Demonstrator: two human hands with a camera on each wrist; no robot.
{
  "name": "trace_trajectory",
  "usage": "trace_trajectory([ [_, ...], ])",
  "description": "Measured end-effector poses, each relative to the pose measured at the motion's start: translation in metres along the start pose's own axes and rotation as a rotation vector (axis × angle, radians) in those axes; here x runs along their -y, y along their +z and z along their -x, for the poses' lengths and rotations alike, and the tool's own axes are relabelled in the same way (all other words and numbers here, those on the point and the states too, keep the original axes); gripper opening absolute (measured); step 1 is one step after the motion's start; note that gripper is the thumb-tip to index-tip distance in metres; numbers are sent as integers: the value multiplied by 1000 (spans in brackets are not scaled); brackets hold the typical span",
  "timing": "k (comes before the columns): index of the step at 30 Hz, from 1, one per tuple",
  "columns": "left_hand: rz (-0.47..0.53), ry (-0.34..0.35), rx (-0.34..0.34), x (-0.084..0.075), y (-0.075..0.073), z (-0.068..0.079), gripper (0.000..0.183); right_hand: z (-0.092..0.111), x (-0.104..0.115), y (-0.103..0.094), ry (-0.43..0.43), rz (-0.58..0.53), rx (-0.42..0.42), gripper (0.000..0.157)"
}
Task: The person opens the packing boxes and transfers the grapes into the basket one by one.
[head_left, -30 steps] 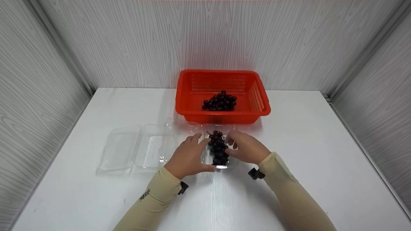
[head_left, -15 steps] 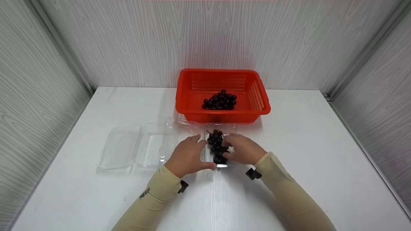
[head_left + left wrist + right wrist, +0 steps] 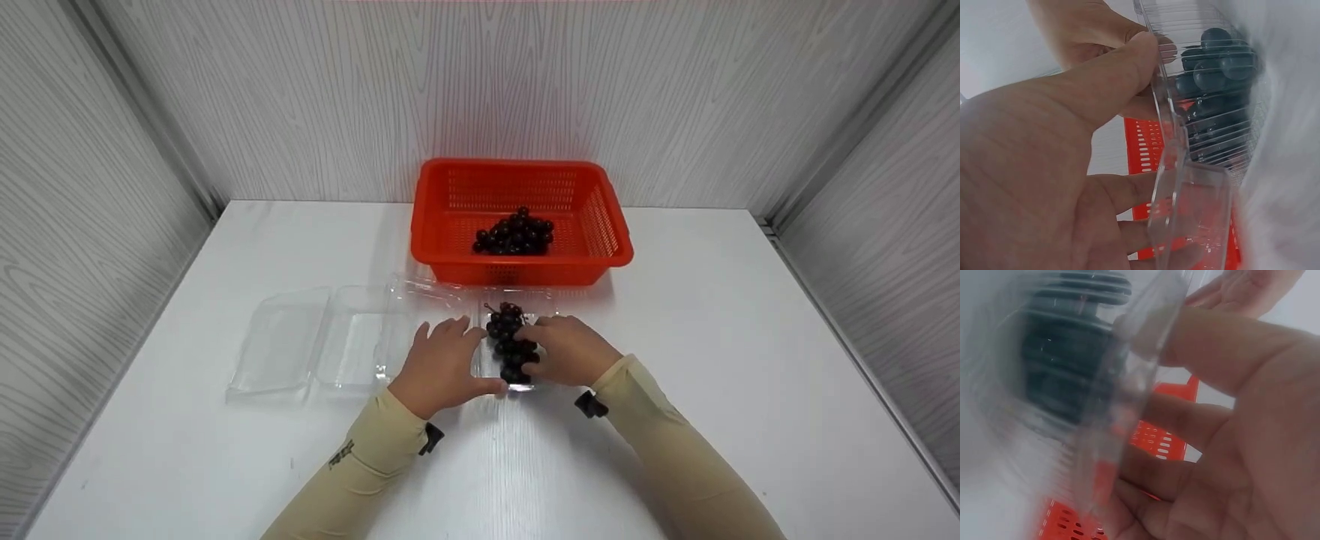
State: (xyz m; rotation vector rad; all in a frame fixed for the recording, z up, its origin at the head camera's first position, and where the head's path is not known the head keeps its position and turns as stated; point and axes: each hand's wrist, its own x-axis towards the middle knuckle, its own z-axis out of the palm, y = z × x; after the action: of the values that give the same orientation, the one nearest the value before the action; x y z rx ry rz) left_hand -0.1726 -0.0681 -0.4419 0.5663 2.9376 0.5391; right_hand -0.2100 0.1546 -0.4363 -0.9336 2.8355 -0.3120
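A bunch of dark grapes (image 3: 504, 328) lies lengthwise in the base of an open clear plastic clamshell (image 3: 519, 388), stem end toward the back. My right hand (image 3: 576, 352) reaches over the base's right side and pinches the grapes, thumb nearer me. The right wrist view shows the grapes (image 3: 1064, 363) through the ribbed plastic, the thumb reaching over the rim. My left hand (image 3: 441, 369) spans the hinge side with fingers spread over the clamshell's lid (image 3: 397, 315). Its thumb touches the near rim of the clamshell (image 3: 1171, 126) in the left wrist view.
Right behind the clamshell stands a red perforated basket (image 3: 525, 274) holding another bunch of dark grapes (image 3: 516, 234). To the left lies a second open clear clamshell (image 3: 279, 345), overlapped by the first one's lid. Wood-grain panels (image 3: 675, 105) enclose the white table (image 3: 697, 315).
My right hand has moved slightly left, from the clamshell's right edge onto the grapes, and its fingers have closed on them. My left hand has stayed almost in place.
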Motion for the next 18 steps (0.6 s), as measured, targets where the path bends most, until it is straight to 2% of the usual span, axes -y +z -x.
trace_trajectory([
  [6,-13,-9,4,-1,1,1,87,-2,-2,8,-60,134,12,42],
  [18,34,-8,14,-3,0,1,86,-6,-1,10,11,115,54,32],
])
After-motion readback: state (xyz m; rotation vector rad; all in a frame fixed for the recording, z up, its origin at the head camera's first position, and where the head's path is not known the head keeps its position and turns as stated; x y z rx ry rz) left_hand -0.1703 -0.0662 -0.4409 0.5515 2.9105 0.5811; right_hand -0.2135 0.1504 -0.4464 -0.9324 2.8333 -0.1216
